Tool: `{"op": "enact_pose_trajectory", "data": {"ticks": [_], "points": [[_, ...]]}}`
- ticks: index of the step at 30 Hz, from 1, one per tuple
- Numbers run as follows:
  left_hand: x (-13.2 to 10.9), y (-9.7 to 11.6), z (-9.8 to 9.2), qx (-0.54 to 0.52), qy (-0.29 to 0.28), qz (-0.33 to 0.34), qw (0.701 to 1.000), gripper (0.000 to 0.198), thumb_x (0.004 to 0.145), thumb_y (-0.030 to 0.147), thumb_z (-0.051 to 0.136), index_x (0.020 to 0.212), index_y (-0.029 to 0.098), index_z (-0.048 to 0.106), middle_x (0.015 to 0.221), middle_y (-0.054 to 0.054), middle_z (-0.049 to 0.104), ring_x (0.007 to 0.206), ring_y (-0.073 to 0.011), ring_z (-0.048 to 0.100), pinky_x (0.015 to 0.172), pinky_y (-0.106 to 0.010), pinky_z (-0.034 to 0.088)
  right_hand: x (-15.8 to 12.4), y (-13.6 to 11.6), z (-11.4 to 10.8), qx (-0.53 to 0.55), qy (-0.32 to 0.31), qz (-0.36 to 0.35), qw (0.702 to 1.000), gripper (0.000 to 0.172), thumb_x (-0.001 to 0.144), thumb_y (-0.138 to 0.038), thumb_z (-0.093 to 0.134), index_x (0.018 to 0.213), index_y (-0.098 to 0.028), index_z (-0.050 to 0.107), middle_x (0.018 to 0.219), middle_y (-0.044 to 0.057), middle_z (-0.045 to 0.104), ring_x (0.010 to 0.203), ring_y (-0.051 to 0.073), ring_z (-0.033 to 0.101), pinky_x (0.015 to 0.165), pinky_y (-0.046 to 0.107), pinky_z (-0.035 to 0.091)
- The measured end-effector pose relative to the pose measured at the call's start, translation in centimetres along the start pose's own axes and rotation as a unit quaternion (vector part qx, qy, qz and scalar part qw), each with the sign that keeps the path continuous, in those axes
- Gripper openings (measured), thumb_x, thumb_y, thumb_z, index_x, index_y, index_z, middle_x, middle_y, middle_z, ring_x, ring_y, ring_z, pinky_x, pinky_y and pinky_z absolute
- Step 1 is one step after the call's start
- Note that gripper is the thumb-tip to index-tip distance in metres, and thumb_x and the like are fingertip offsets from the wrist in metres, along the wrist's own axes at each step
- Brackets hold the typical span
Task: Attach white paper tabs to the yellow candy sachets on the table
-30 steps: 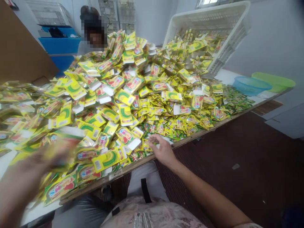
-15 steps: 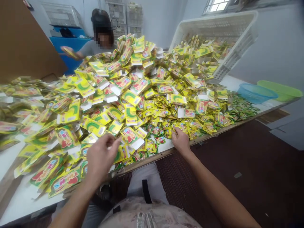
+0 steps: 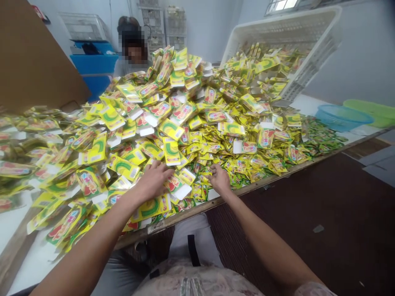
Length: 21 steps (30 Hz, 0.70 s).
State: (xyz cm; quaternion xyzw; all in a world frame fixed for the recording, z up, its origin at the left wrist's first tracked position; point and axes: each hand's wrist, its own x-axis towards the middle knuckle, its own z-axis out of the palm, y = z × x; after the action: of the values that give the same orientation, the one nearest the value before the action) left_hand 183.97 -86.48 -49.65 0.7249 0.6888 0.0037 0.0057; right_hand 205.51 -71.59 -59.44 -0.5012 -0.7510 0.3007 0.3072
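Observation:
My left hand reaches over the heap with its fingers stretched out and apart. Its fingertips touch or hover at a yellow-green box with a white end flap. To the right, my right hand has its fingers curled in a pinch, low over small yellow and green sachets. Whatever is between those fingertips is too small to make out. Printed boxes are piled in front and to the left, with loose sachets spread along the table's front edge on the right.
A white plastic crate lies tipped at the back right, boxes spilling from it. Beyond the sachets sit a blue basket and a green one. Another person is behind the heap. A brown board stands at the left.
My left hand has moved forward and right, its fingers unfolding over a box. My right hand has shifted slightly left. The other person's raised hand has dropped out of sight.

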Motion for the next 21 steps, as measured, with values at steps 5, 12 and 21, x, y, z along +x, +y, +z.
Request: {"op": "enact_pose_trajectory", "data": {"ticks": [5, 12, 21], "points": [[0.9, 0.3, -0.3, -0.017, -0.001, -0.003, 1.0, 0.049, 0.061, 0.038, 0.077, 0.1, 0.017, 0.056, 0.106, -0.013, 0.056, 0.103, -0.0319, 0.044, 0.082, -0.041, 0.038, -0.8, 1.7, -2.4, -0.009, 0.002, 0.01, 1.0, 0.015, 0.071, -0.027, 0.06, 0.084, -0.018, 0.062, 0.07, 0.001, 0.063, 0.063, 0.016, 0.058, 0.06, 0.028, 0.046], [1.1, 0.4, 0.8, -0.04, 0.005, -0.007, 0.999, 0.062, 0.059, 0.037, 0.08, 0.11, 0.013, 0.054, 0.101, -0.014, 0.058, 0.097, -0.0308, 0.048, 0.082, -0.038, 0.04, -1.1, 1.3, -3.2, -0.136, -0.051, -0.009, 0.989, 0.039, 0.073, -0.033, 0.068, 0.109, -0.018, 0.063, 0.099, 0.01, 0.068, 0.094, 0.024, 0.062, 0.083, 0.034, 0.045], [-1.1, 1.8, 2.4, -0.116, 0.149, -0.045, 0.981, 0.017, 0.084, 0.031, 0.056, 0.092, 0.016, 0.056, 0.086, -0.009, 0.062, 0.082, -0.0244, 0.058, 0.069, -0.032, 0.043, -1.1, 2.2, -3.6, -0.099, -0.049, -0.048, 0.993, 0.015, 0.074, -0.032, 0.065, 0.079, -0.018, 0.07, 0.076, 0.005, 0.067, 0.074, 0.02, 0.061, 0.07, 0.029, 0.044]]}}
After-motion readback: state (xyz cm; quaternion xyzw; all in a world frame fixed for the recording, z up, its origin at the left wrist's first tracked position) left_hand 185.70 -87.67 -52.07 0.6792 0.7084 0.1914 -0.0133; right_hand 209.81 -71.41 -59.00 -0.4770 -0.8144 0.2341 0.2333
